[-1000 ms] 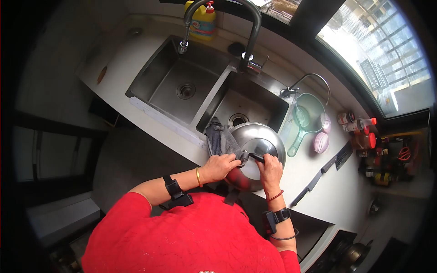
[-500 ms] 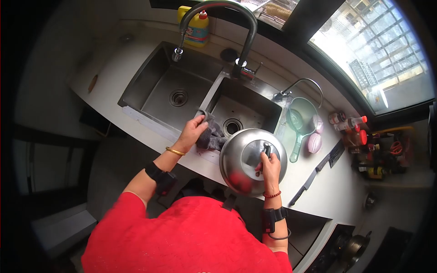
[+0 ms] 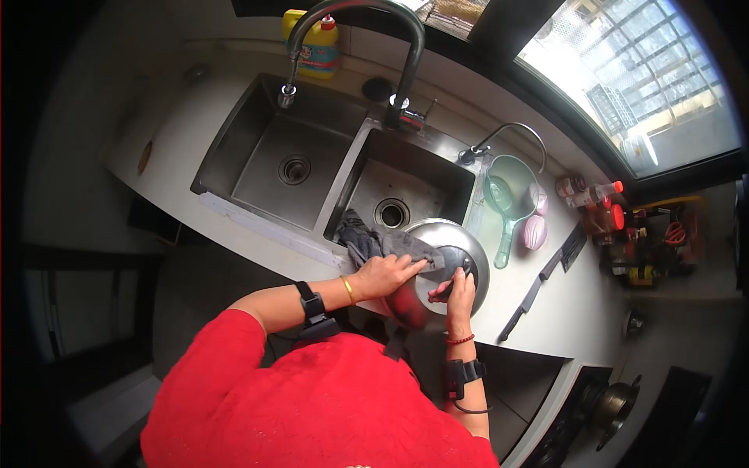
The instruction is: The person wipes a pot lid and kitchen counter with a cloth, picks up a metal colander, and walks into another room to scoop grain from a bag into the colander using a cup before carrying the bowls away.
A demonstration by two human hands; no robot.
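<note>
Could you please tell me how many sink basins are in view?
2: the left basin, and the right basin beside it, whose near edge is partly hidden behind the grey cloth and metal lid. No further basin shows.

The cloth (image 3: 368, 239) at the left grip (image 3: 382, 275) looks charcoal grey to me, the lid (image 3: 477, 267) under the right grip (image 3: 461, 293) silver with a blurred red patch. Beyond that grip, a pale green dipper (image 3: 510, 201) and a purple onion (image 3: 534, 232) striped white show against the white tabletop (image 3: 573, 313). A gold bangle (image 3: 348, 290) sits behind the left grip, dark-red beads (image 3: 460, 339) behind the right.
</note>
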